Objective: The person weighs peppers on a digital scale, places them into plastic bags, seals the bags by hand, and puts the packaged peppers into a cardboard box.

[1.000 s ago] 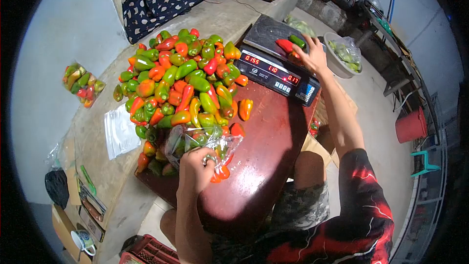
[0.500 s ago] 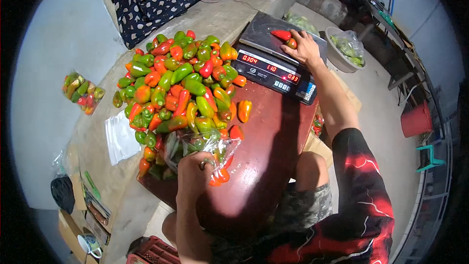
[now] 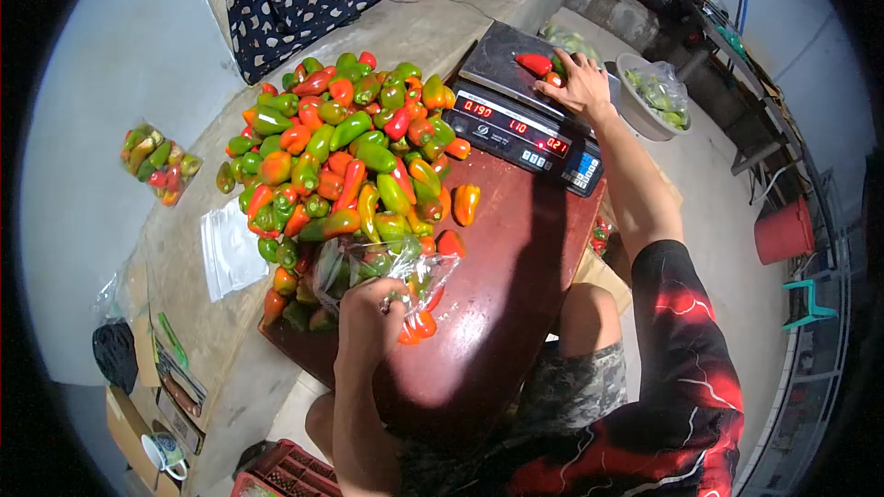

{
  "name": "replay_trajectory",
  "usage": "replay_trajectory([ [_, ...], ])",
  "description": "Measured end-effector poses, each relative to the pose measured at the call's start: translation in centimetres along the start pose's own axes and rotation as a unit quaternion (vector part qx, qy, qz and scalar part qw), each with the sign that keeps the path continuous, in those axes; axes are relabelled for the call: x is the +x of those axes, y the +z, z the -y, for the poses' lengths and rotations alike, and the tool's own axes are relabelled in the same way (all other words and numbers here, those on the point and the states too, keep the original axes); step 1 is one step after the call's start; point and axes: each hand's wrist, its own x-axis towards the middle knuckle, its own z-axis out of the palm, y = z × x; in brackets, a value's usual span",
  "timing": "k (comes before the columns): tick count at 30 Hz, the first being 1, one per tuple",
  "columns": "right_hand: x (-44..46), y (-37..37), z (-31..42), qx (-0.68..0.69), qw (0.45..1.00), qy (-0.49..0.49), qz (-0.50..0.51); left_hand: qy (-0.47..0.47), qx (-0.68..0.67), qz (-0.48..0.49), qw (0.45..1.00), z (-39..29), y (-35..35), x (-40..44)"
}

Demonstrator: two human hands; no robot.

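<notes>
My left hand [image 3: 370, 320] is closed on the gathered rim of a clear plastic bag [image 3: 428, 269] at the near edge of a pepper heap [image 3: 350, 156]. At the digital scale [image 3: 525, 129], my right hand [image 3: 585, 87] is curled around peppers on the dark weighing plate [image 3: 502, 55], its thumb and fingers on either side of them. A red pepper [image 3: 534, 63] lies beside its fingertips. Part of the gripped peppers is hidden by the hand. The red display reads 0.190, 1.10 and 0.21.
The heap and scale stand on a reddish-brown table [image 3: 497, 248]. A filled bag of peppers [image 3: 161, 164] sits at the left, near white plastic bags [image 3: 235, 253]. Beyond the scale stands a basin [image 3: 640, 120] with bagged green produce. A red crate [image 3: 290, 474] is below the table.
The scale's weight reading has dropped from 0.304 to 0.190, and the last figure from 0.33 to 0.21. My right hand has shifted slightly on the plate; a green pepper now shows by its fingers.
</notes>
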Motion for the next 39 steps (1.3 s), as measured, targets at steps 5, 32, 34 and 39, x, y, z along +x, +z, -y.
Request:
replay_trajectory([
  [5, 0.1, -0.8, 0.3, -0.006, 0.999, -0.023, -0.033, 0.030, -0.007, -0.022, 0.999, 1.0, 0.6, 0.0],
  [32, -14.8, 0.1, 12.6, 0.330, 0.909, -0.224, 0.119, 0.050, 0.002, -0.033, 0.998, 1.8, 0.7, -0.2],
  [34, -12.5, -0.8, 11.4, 0.315, 0.934, -0.157, 0.057, 0.031, -0.001, -0.014, 0.999, 1.0, 0.3, -0.2],
  [39, -5.0, -1.3, 8.7, 0.169, 0.978, -0.038, -0.115, 0.026, 0.008, -0.019, 0.999, 1.1, 0.6, 0.0],
])
